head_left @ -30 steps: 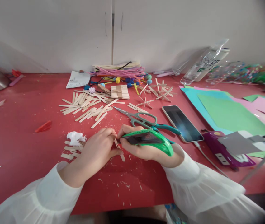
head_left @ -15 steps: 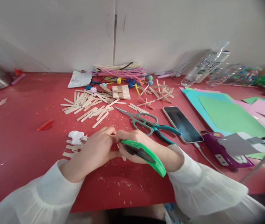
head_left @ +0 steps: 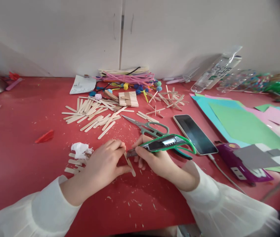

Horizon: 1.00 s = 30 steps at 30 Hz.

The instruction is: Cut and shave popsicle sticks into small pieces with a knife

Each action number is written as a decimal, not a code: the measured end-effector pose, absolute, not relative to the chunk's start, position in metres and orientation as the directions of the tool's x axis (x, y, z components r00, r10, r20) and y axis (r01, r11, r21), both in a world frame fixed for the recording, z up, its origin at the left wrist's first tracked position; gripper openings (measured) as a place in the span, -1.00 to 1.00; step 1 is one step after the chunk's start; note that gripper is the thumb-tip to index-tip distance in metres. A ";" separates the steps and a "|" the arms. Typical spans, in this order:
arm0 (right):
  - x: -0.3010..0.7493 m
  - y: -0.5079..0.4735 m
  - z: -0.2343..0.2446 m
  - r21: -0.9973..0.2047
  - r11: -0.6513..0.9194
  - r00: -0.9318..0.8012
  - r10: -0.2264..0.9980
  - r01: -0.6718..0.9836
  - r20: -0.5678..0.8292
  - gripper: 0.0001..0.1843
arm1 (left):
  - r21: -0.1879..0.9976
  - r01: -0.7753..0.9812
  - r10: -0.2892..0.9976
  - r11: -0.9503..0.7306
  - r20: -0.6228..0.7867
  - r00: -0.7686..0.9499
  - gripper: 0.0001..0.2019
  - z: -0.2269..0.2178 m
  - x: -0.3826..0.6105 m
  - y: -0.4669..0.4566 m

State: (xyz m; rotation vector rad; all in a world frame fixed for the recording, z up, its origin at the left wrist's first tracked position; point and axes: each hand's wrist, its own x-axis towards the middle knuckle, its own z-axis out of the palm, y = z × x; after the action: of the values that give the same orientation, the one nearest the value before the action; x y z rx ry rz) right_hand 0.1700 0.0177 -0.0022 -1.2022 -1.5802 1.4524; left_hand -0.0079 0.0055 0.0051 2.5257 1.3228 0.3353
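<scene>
My left hand (head_left: 109,159) is closed on a wooden craft stick (head_left: 130,166), pinning it near the tabletop with its rounded end sticking out toward me. My right hand (head_left: 152,158) grips a green and black utility knife (head_left: 168,143). The knife's tip end is right beside the stick, close to my left fingertips; whether the blade touches the wood is hard to make out. Left of my left hand lies a crumpled white tissue (head_left: 80,150) over several craft sticks (head_left: 72,170). Pale shavings are scattered on the red table (head_left: 100,210) around my hands.
Grey-handled scissors (head_left: 154,128) and teal-handled pliers (head_left: 183,154) lie just beyond my right hand. A phone (head_left: 196,134) with a cable is to the right. Loose craft sticks (head_left: 90,112), pipe cleaners (head_left: 130,77), coloured paper (head_left: 241,121) and a plastic bottle (head_left: 214,72) are farther back.
My right hand has turned over and drawn away from my left, swinging the knife from pointing back toward me to lying across the pliers. More of the stick now shows.
</scene>
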 end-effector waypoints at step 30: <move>0.180 0.009 0.016 -0.693 0.599 -0.591 0.747 0.401 0.303 -0.85 | 0.362 0.754 0.834 -0.548 0.158 0.529 -0.74 0.002 -0.007 0.003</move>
State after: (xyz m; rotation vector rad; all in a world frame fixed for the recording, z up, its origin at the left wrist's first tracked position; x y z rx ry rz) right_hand 0.1800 0.0092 0.0158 -0.9049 -2.2412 0.7734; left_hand -0.0070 0.0033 0.0022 2.5207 1.3363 0.4602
